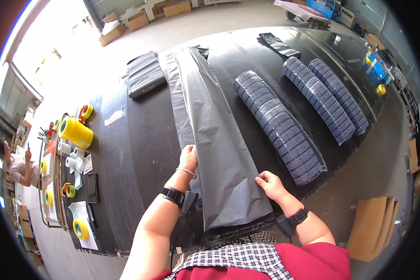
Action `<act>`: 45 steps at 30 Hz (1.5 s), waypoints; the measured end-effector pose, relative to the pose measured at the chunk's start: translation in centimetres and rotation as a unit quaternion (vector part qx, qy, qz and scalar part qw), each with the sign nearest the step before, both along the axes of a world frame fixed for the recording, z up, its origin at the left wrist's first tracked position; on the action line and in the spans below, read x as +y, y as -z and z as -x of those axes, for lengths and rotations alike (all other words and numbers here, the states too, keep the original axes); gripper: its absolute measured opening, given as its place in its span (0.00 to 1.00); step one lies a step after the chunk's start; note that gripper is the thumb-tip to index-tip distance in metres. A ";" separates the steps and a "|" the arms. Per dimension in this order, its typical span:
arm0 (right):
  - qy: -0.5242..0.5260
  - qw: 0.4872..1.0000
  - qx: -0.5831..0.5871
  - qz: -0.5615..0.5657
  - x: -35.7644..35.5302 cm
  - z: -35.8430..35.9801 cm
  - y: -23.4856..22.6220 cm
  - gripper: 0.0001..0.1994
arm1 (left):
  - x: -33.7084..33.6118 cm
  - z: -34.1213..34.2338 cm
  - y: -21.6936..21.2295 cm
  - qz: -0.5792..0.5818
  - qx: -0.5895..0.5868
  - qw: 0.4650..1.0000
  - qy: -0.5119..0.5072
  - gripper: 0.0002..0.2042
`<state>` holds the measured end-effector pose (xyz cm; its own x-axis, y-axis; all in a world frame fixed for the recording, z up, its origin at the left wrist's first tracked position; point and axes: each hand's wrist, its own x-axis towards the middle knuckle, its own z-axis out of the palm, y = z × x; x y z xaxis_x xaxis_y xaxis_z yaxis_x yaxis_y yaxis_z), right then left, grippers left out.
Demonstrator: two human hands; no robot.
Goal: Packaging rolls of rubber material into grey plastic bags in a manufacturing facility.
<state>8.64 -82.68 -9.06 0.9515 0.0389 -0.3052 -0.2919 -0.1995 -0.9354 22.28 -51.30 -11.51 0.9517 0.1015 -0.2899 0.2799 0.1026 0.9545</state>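
On the near edge of the long black worktable, the person is handling a long grey plastic bag that is lying flat along the table, from the far end toward the body. The left hand is pinching the left edge of this bag near its lower end, and the right hand is closed on the right edge, so both hands are grasping the same sheet. The bag is looking flat and empty here. Just to the right, a long roll of blue-grey discs wrapped in clear film is resting on the table, apart from the bag, and two more wrapped rolls are lying further right. As I judge it, the work is at an early stage, since all three rolls are lying outside the bag
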 end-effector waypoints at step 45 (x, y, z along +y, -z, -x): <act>-0.057 0.933 -0.070 0.348 -3.4 14.5 -8.2 0.09 | 2.1 29.7 -5.0 0.066 0.198 0.965 0.159 0.06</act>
